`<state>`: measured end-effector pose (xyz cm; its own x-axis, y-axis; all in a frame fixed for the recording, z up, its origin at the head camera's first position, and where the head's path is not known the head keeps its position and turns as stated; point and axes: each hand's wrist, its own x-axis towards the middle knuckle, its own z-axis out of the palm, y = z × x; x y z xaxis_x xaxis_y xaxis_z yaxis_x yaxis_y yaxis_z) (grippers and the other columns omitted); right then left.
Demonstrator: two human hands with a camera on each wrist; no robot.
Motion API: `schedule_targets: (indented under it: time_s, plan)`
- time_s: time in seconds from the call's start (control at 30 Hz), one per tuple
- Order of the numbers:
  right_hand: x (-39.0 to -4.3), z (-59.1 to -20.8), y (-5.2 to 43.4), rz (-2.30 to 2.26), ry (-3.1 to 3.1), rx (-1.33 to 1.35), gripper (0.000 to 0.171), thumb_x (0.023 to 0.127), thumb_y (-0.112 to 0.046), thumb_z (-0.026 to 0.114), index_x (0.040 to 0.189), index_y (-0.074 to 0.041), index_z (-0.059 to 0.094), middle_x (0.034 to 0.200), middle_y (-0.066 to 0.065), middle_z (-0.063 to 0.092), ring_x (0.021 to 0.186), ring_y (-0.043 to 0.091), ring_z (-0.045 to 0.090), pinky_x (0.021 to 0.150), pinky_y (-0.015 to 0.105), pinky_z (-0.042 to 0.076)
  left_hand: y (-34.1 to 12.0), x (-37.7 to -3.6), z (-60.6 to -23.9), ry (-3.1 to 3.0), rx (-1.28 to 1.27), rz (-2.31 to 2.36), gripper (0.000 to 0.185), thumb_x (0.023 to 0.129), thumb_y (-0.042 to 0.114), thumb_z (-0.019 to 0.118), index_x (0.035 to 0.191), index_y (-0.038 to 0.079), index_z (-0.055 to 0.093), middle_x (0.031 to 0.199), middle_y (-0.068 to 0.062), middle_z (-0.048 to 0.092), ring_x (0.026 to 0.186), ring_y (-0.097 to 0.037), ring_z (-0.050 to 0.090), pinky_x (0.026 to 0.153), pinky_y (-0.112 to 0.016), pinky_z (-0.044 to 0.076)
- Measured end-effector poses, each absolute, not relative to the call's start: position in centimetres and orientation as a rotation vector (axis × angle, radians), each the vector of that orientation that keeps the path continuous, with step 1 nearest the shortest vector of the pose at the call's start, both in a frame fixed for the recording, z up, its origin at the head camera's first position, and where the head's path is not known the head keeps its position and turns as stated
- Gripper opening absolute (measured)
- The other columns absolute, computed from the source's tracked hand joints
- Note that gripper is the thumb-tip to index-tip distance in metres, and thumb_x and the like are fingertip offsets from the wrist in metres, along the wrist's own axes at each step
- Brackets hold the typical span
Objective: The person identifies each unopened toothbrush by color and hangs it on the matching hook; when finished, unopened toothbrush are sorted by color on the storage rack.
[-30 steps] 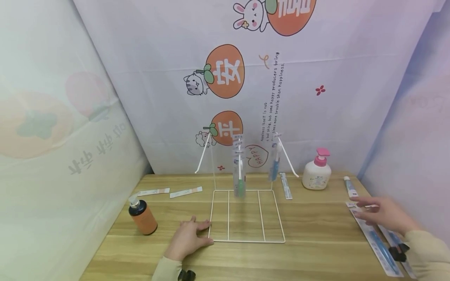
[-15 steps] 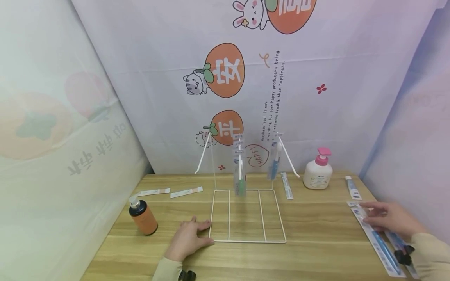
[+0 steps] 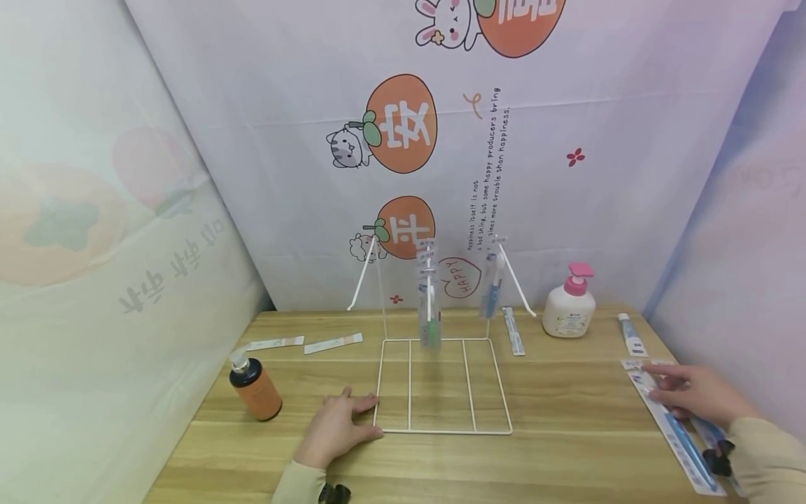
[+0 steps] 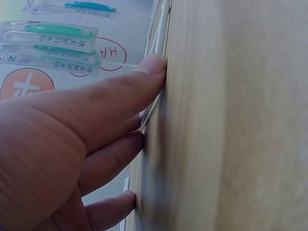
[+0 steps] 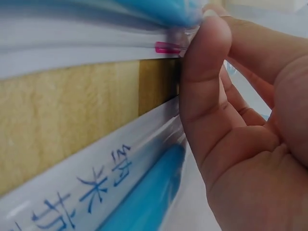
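A: Why is the left hand (image 3: 340,425) lying flat like that?

B: Fingers straight, holding nothing; the fingertips (image 4: 153,66) touch the near-left edge of the white wire rack (image 3: 441,385), which looks like steadying its base on the worktop (image 3: 567,434).

A: And the right hand (image 3: 699,395)?

B: It rests on the blue packaged toothbrush (image 3: 674,427) at the worktop's right edge. In the right wrist view the thumb (image 5: 204,72) and fingers pinch the pack's edge, so I judge it is gripping it to lift.

A: Which way does that pack run?

B: Flat, its long axis running from near-right to far-left, far end toward the rack. A second pack lies just beside it.

A: Farther out?

B: Two packs already hang on the rack's hooks, long axes vertical. A pink-topped pump bottle (image 3: 569,304) stands behind, an orange bottle (image 3: 255,388) at the left.
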<state>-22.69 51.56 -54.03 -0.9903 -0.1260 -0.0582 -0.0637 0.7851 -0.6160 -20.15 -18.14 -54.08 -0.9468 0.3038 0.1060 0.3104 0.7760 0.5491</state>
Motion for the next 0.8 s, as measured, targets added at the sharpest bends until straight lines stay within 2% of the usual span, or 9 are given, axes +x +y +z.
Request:
schedule_targets:
  time_s: [0.17,0.3,0.47,0.6,0.73,0.8]
  plan:
    - [-22.5,-54.1,51.0,-0.971,2.902,-0.167,0.064,0.096,-0.023,0.083,0.144,0.012,0.059,0.086,0.003,0.067,0.058,0.013,0.063,0.055,0.027,0.052,-18.3,-20.1,-54.1,-2.951,-0.506,-0.892,0.063,0.08,0.048,0.094,0.132,0.018,0.079,0.136,-0.003,0.074,0.142,-0.056,0.051,0.113,-0.087,0.024]
    - [-22.6,-54.1,50.8,-0.912,2.919,-0.105,0.062,0.1,-0.028,0.079,0.146,0.009,0.059,0.079,0.001,0.066,0.058,0.015,0.062,0.055,0.027,0.047,-18.4,-20.1,-53.9,-2.953,-0.508,-0.896,0.063,0.08,0.049,0.094,0.133,0.018,0.079,0.137,-0.002,0.073,0.142,-0.056,0.05,0.113,-0.087,0.024]
    - [-22.7,-54.0,50.7,-0.916,2.918,-0.001,0.063,0.103,-0.035,0.075,0.146,0.008,0.059,0.096,0.01,0.071,0.063,0.018,0.066,0.058,0.027,0.052,-18.4,-20.1,-53.9,-2.953,-0.512,-0.914,0.062,0.081,0.047,0.094,0.133,0.018,0.079,0.137,-0.001,0.074,0.142,-0.056,0.05,0.111,-0.088,0.023]
    - [-22.6,-54.0,50.5,-0.957,2.923,0.01,0.062,0.104,-0.035,0.074,0.145,0.009,0.059,0.107,0.02,0.074,0.063,0.019,0.067,0.057,0.03,0.055,-18.4,-20.1,-54.2,-2.952,-0.511,-0.916,0.061,0.081,0.047,0.094,0.133,0.018,0.079,0.137,0.0,0.073,0.143,-0.055,0.05,0.111,-0.088,0.023]
    - [-22.6,-53.8,50.4,-0.906,2.97,-0.033,0.06,0.103,-0.037,0.075,0.142,0.007,0.064,0.112,0.024,0.075,0.064,0.019,0.065,0.058,0.031,0.052,-18.3,-20.1,-54.2,-2.952,-0.513,-0.935,0.061,0.081,0.046,0.094,0.132,0.018,0.079,0.138,-0.001,0.073,0.143,-0.056,0.049,0.111,-0.089,0.022]
    - [-22.6,-53.6,50.3,-0.86,2.997,-0.035,0.06,0.101,-0.041,0.077,0.139,0.005,0.067,0.116,0.026,0.076,0.072,0.019,0.066,0.062,0.028,0.05,-18.2,-20.1,-54.1,-2.951,-0.515,-0.943,0.06,0.081,0.045,0.094,0.132,0.017,0.08,0.138,-0.002,0.073,0.143,-0.056,0.049,0.111,-0.089,0.022]
